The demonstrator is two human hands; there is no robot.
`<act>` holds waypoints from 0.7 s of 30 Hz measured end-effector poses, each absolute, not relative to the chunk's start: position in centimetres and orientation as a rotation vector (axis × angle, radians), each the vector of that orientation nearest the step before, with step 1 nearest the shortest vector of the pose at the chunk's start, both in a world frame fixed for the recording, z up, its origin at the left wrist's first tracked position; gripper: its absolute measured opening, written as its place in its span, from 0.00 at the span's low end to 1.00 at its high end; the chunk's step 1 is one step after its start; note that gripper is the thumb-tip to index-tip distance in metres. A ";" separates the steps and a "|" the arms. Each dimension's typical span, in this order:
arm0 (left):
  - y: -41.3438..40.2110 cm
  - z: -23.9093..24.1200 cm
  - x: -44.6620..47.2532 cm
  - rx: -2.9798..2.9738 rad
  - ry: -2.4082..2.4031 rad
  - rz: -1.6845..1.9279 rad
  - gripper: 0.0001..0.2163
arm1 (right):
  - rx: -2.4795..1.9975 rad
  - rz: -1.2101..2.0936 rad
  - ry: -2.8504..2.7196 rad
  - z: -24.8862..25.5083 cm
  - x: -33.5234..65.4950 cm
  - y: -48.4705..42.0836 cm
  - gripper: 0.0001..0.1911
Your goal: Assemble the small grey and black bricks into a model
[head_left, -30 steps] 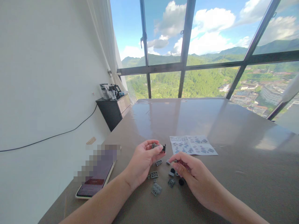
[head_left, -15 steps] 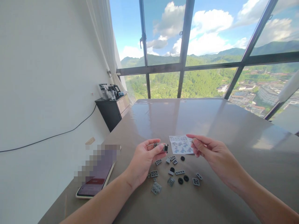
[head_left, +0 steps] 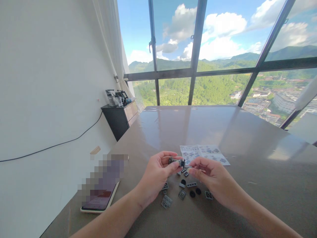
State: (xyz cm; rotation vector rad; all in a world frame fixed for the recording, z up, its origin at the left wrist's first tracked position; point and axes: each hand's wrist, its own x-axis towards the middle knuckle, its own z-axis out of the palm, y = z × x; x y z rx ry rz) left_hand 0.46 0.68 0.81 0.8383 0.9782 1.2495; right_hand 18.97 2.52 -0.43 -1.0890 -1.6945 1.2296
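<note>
My left hand (head_left: pixel 158 172) is closed round a small grey-and-black toy brick assembly (head_left: pixel 176 161), held above the table. Close to its right end, my right hand (head_left: pixel 210 173) pinches a small light-coloured piece (head_left: pixel 188 167) between thumb and forefinger; its exact kind is too small to make out. Whether the piece touches the assembly I cannot tell. Below the hands lie loose grey bricks, among them a four-stud brick (head_left: pixel 191 184), a square brick (head_left: pixel 208 195) and a studded plate (head_left: pixel 166 201). Black wheels (head_left: pixel 192 194) lie among them.
A printed instruction sheet (head_left: pixel 210 152) lies flat just beyond my hands. On the left a phone (head_left: pixel 104 195) rests near the edge of the brown table (head_left: pixel 158 132). Farther back, a dark cabinet (head_left: pixel 115 120) carries a kettle and jug beside the window.
My right hand has moved left and slightly down, bringing its piece to the assembly and uncovering more of the sheet. My left hand has shifted a little right with the assembly.
</note>
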 end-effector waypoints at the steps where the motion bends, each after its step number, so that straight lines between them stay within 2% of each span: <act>1: 0.6 0.8 0.6 0.875 0.981 1.238 0.18 | -1.067 1.223 -1.682 -0.5 18.9 2.4 0.13; 7: 0.2 0.6 0.9 1.028 1.005 1.238 0.13 | -0.962 1.174 -1.589 -1.1 18.6 2.5 0.08; 21: -0.2 0.7 1.2 1.022 0.913 1.247 0.12 | -0.935 1.166 -1.498 -0.8 18.5 2.4 0.11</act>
